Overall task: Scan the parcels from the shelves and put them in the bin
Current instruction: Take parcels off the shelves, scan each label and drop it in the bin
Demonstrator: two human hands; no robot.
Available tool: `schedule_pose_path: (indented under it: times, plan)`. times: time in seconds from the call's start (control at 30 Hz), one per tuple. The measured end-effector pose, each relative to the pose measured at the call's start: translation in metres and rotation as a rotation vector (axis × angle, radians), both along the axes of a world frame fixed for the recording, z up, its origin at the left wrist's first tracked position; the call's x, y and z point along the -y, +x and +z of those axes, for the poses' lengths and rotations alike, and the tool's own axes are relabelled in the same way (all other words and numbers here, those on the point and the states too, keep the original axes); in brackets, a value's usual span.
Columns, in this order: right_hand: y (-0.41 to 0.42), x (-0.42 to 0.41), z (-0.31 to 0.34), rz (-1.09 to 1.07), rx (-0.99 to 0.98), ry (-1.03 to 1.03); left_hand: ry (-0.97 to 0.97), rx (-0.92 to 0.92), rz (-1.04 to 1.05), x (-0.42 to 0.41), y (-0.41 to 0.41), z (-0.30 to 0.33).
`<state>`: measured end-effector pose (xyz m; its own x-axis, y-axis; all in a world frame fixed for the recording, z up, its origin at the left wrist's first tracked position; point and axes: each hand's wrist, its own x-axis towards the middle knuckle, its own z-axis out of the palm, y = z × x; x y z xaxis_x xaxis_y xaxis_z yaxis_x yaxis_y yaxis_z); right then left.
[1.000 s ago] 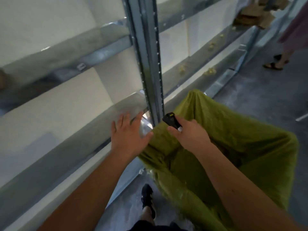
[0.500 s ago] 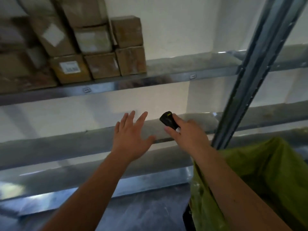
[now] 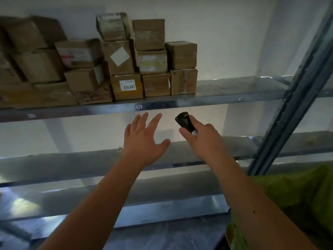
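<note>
Parcels [image 3: 126, 69] above left fingers [image 3: 142, 121] | right hand [image 3: 201, 141] grips scanner [image 3: 184, 121]

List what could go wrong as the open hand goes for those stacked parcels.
1. The cardboard parcels are stacked in uneven columns on the upper shelf; pulling a lower one, such as the box marked 1538, could topple those above.
2. Only the left hand is free; the right hand grips the scanner, so a one-handed lift might slip.
3. Several labels look faint or hidden, so scans may fail.
</note>
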<state>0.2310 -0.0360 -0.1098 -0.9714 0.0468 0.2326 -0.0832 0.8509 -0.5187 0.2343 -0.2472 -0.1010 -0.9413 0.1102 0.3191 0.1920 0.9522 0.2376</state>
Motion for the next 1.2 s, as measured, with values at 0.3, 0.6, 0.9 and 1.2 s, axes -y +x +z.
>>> schedule_pose_path:
  times: [0.3,0.6,0.9,1.2]
  plan:
    - [0.008,0.011,0.045,-0.111,-0.166,0.014,0.014,-0.073,-0.108,0.013,-0.021,0.044]
    - [-0.013,-0.029,0.069,-0.148,-0.205,0.091,0.062,-0.142,-0.204,-0.005,-0.054,0.087]
    - [-0.096,-0.071,0.112,-0.143,-0.236,0.147,0.152,-0.188,-0.222,-0.053,-0.113,0.134]
    - [-0.182,-0.115,0.128,-0.088,-0.282,0.222,0.277,-0.198,-0.083,-0.094,-0.166,0.15]
